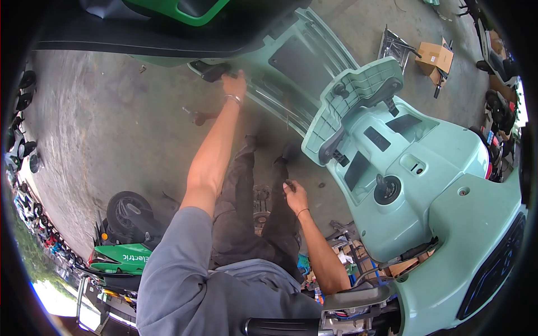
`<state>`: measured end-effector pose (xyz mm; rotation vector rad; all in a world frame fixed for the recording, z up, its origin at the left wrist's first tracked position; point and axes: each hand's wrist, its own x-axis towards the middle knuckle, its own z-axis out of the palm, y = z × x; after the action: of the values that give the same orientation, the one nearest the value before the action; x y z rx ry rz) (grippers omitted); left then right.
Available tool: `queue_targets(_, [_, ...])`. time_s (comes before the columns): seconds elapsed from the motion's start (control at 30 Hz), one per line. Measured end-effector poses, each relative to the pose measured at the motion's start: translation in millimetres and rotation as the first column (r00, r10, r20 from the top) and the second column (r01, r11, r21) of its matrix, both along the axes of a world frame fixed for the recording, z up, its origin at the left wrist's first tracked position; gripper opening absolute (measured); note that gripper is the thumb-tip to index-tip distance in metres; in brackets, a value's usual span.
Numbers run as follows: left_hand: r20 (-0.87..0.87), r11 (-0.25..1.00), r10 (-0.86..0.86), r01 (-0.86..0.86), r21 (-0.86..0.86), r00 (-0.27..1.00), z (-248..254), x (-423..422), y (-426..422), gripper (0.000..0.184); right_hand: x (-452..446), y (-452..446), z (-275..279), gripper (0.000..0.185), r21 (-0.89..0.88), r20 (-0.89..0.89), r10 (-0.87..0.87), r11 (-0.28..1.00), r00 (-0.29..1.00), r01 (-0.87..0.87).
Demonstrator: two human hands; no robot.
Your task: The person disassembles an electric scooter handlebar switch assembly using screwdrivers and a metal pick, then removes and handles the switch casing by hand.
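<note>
A mint-green scooter body (302, 56) with a black seat (168, 33) extends from the upper left to the right. My left hand (234, 87) reaches forward to its lower side edge, beside a black footrest-like part (213, 71). The fingers there look closed, but what they grip is unclear. Close to my right thigh, my right hand (296, 199) is closed on a small dark object (289, 185), mostly covered by the fingers. A mint-green ribbed plastic panel (353, 101) stands tilted over the footwell, and a key switch (386, 189) shows on the front panel.
A green scooter marked "Electric" (120, 259) stands at lower left. A cardboard box (434, 59) sits on the floor at upper right. The handlebar grip (283, 326) is close to my body. Assorted parts and boxes (353, 252) lie beneath the front panel.
</note>
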<state>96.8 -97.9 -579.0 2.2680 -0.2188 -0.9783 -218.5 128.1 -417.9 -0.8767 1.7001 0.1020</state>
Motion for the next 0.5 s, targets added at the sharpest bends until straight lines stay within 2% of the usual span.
queue_targets(0.03, [0.027,0.997,0.009,-0.011,0.074,1.0,1.1,-1.3,-4.7,0.078,-3.2,6.6,2.2,0.033,0.029,-0.029,0.046,0.999,0.999,-0.046])
queue_targets(0.1, [0.035,0.998,0.002,-0.004,0.066,0.999,-0.6,-4.9,-7.9,0.077,-9.6,19.8,1.1,0.031,0.064,-0.055,0.094,0.994,0.994,-0.09])
queue_targets(0.17, [0.03,0.994,0.068,-0.07,0.085,0.997,-7.0,-7.7,-9.3,0.075,-16.5,34.0,-3.8,0.031,0.003,-0.075,0.18,0.984,0.981,-0.18])
queue_targets(0.3, [0.026,0.998,0.054,-0.054,0.036,0.998,-11.1,-9.4,-1.5,0.075,-4.7,29.6,2.2,0.031,0.004,-0.074,0.204,0.979,0.976,-0.204])
queue_targets(0.4, [0.03,0.993,-0.049,0.046,0.109,0.998,3.5,-13.4,0.1,0.074,8.7,24.0,3.9,0.031,-0.023,-0.042,0.203,0.979,0.978,-0.204])
queue_targets(0.47, [-0.157,0.999,0.034,-0.038,-0.024,0.987,-5.5,-17.5,5.3,0.071,22.4,13.4,8.9,0.037,0.118,-0.002,0.113,0.987,0.994,-0.112])
queue_targets(0.5, [-0.156,0.999,0.033,-0.037,-0.025,0.987,-9.1,-19.6,7.1,0.071,28.2,9.7,10.2,0.037,0.117,-0.002,0.112,0.987,0.994,-0.111])
